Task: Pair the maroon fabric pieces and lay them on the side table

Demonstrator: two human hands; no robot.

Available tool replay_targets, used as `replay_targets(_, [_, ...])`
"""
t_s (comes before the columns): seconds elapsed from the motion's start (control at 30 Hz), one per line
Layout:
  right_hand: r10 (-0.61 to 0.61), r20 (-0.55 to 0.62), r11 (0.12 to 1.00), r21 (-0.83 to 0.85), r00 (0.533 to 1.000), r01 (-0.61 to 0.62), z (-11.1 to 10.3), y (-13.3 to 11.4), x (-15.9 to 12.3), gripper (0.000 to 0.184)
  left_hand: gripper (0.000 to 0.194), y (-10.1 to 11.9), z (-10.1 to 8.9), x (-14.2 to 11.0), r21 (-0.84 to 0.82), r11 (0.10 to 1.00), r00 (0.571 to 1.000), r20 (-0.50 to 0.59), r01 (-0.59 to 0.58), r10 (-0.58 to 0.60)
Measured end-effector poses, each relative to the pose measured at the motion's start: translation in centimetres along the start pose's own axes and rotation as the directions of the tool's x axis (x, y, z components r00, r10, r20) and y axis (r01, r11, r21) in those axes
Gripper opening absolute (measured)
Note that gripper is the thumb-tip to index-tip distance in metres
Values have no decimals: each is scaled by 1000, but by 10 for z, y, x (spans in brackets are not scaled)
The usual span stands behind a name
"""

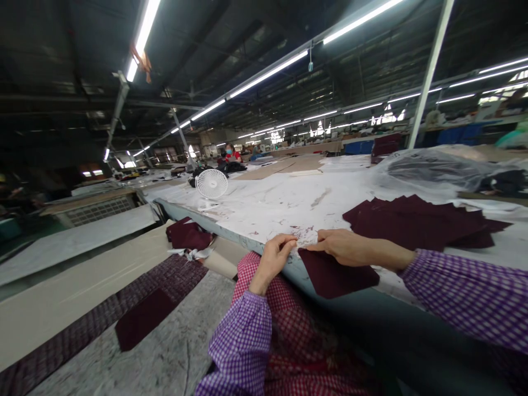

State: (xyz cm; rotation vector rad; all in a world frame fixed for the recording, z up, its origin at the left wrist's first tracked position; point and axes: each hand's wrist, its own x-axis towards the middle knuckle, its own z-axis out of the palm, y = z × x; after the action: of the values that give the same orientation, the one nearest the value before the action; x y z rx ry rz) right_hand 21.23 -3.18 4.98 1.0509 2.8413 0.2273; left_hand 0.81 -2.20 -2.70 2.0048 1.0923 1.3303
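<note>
A dark maroon fabric piece (340, 278) with angled corners hangs partly over the near edge of the white-topped table. My right hand (344, 246) grips it near its upper left corner, index finger stretched along it. Just left of that corner, my left hand (275, 257) is closed in a pinch at the table edge; whatever lies between its fingertips is too small to make out. A fanned stack of similar maroon pieces (412, 223) lies on the table beyond my right forearm.
A small white fan (212, 184) stands farther along the table (272, 201). Clear plastic sheeting (429, 165) lies at the back right. On a lower surface to my left are a single maroon piece (144, 319) and a maroon bundle (190, 234). A person (233, 155) is in the distance.
</note>
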Motion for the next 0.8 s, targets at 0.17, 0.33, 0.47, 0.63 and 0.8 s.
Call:
replay_targets(0.17, [11,10,1000,27,1000,-11,1,3,1,59,9,7,1,0,153,987,997,60,-50,42])
replay_targets(0.33, [-5,59,1000,4,998,4,-2,4,5,60,14,10,-1,0,184,974,988,94,-134,119])
replay_targets(0.47, [-41,41,997,-63,998,44,-4,-3,7,58,14,3,-3,-2,103,990,995,47,-96,91])
replay_targets(0.63, [5,-35,999,-31,999,-6,1,1,4,46,19,-2,1,-3,15,1000,1000,-2,8,-8])
replay_targets(0.8, [132,-21,954,275,991,-121,8,19,4,36,25,-2,6,-2,19,999,999,-16,37,-36])
